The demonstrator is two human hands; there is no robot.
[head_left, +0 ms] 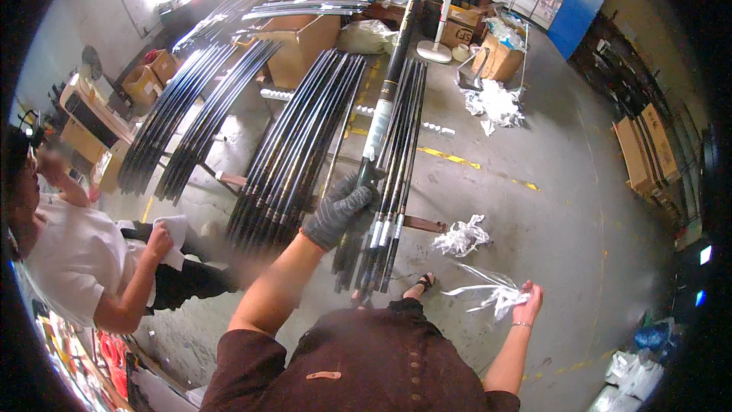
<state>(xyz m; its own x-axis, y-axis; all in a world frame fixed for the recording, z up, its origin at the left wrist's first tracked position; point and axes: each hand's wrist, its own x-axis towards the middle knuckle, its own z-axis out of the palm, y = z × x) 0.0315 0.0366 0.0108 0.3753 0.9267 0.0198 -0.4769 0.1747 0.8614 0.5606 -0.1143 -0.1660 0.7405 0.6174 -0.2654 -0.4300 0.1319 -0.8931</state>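
- Black pole [387,91] slants up and away from you above the row of poles [409,126] on the rack; its far end leaves the view.
- Your gloved left hand [343,210] is wrapped round its lower part. Make that grip firm enough to prevent rolling, without crushing.
- Your right hand [528,303] is closed on a loose bunch of plastic strips [499,294], well apart from the pole. Gather the trailing ends, as they could snag.
- Swing the pole gently: the fan [447,8] appears close to its far length, though depth is hard to judge.
- Lift clear of the row to avoid scuffing neighbours.
- Mind your footing: a crumpled strip heap [462,238] lies on the floor [564,259] nearby.
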